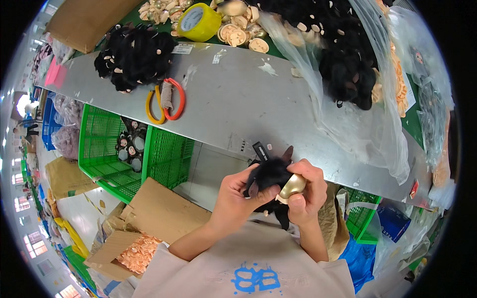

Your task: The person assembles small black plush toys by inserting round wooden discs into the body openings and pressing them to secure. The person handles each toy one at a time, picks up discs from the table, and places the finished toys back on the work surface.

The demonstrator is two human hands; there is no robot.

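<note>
The grey metal table (pixel 233 94) spans the scene, with a black plush heap (pixel 345 59) at the far right and a smaller black plush pile (pixel 141 54) at the far left. At its near edge, before my chest, is the black plush toy (pixel 269 174) I hold. It should be light and soft, giving under my fingers, so I'd grip the body firmly, clear of the thin brown ears (pixel 253 189). My left hand (pixel 233 193) is closed around its left side; my right hand (pixel 309 191) pinches the shiny gold piece (pixel 294 185) against its right side. That smooth curve looks stiff, probably slippery and easily scratched: best held by the rim.
</note>
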